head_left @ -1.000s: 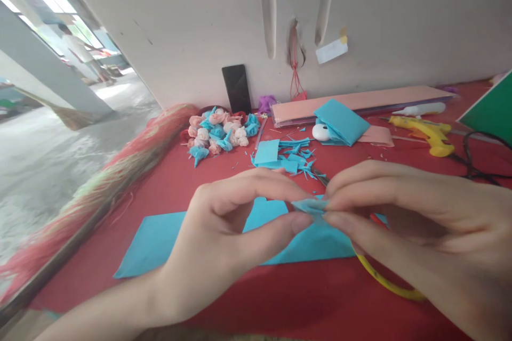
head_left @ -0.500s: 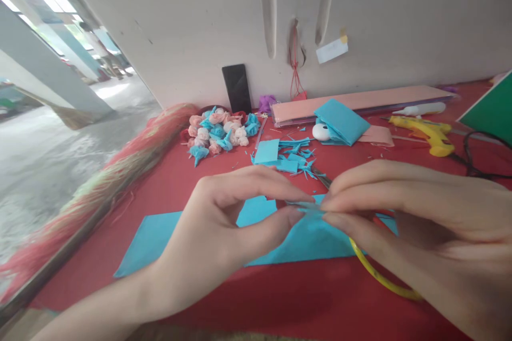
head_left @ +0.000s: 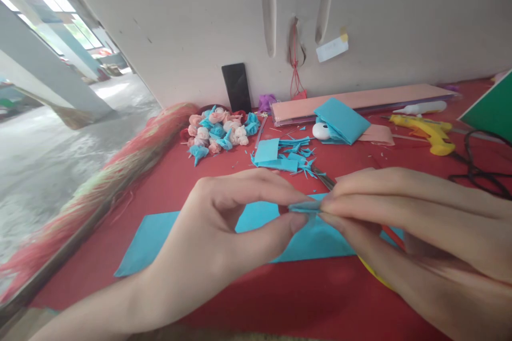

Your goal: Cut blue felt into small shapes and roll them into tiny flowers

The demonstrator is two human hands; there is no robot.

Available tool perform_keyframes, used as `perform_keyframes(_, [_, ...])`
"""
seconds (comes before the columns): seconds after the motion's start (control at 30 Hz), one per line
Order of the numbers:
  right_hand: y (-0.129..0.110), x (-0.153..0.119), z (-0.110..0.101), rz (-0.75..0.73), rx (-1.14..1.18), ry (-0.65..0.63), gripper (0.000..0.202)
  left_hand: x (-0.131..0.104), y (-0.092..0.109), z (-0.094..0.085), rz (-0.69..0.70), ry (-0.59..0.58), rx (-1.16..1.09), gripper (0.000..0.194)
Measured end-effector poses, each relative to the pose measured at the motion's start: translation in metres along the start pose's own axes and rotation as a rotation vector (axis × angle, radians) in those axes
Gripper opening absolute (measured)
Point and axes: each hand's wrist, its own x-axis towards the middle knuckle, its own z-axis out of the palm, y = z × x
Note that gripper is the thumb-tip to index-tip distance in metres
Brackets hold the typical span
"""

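A small folded piece of blue crepe paper (head_left: 304, 206) is pinched between both hands in the middle of the head view. My left hand (head_left: 236, 224) grips its left end between thumb and fingers. My right hand (head_left: 400, 218) closes on its right end, hiding that part. Under the hands lies a long blue paper strip (head_left: 148, 234) on the red tabletop (head_left: 224, 309). Scissors (head_left: 325, 178) lie behind and below my right hand, which covers most of them. Beyond are blue paper cuttings (head_left: 267, 152), some cut into thin strips.
Pink, blue and white paper flowers (head_left: 218, 130) are heaped at the back left, near a leaning black phone (head_left: 237, 88). Folded blue paper (head_left: 342, 121) rests by a long pink pack (head_left: 360, 101). A yellow glue gun (head_left: 426, 130) with a black cord is at right.
The blue piece shows more of its width between my fingers now. My right hand has shifted slightly, covering more of the yellow scissor handle. A distant person at the left is out of sight.
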Motion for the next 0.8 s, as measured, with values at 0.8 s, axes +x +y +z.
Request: perform_keyframes(0.8, [-0.0025, 0.0019, -0.0020, 0.061, 0.028, -0.095, 0.012, -0.0003, -0.0025, 0.0033, -0.107, 0.002, 0.037, 0.025])
